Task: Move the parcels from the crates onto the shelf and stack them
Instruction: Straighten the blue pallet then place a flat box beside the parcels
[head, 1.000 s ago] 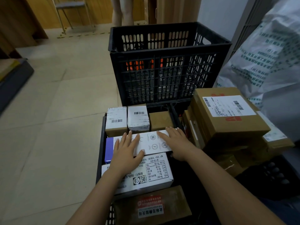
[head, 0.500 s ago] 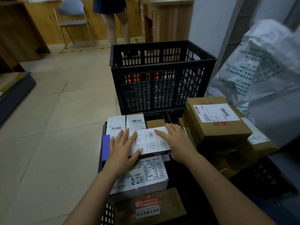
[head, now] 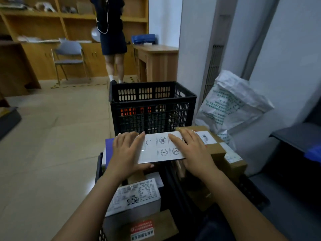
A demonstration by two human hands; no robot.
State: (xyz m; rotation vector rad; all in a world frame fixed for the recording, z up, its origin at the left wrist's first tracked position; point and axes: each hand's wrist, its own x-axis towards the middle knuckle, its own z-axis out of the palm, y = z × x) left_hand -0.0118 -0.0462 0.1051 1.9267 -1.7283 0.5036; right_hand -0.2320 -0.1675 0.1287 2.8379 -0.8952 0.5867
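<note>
You are looking down at your two bare forearms reaching forward over a low black crate (head: 99, 168) of parcels on a tiled floor (head: 52, 145).

Both hands hold a flat white box (head: 161, 148) printed with round icons, with a purple end at its left. The box is level, held above the far end of the low crate and clear of the parcels under it.

Your left hand (head: 127, 152) covers the left part of the box. Its fingers lie straight across the top and its thumb is tucked under the near edge, so the hand pinches the box.

Your right hand (head: 192, 152) lies flat on the right end of the box, with its fingers straight and spread. Whether any part of it reaches under the box cannot be told.

In the low crate below your wrists lies a white parcel (head: 137, 195) with a printed label. Nearer to you lies a brown parcel (head: 156, 226) with a red and white sticker.

Beside the right edge of the low crate is a brown cardboard box (head: 218, 152) with a barcode label on top. Your right hand partly hides it.

Just past the far edge of the low crate stands a tall black crate (head: 152, 110). To its right a white sack (head: 232, 105) with green print leans on the wall.

Across the room a person (head: 111, 32) in dark clothes stands facing wooden shelves (head: 34, 23), with a chair (head: 69, 54) to their left.
</note>
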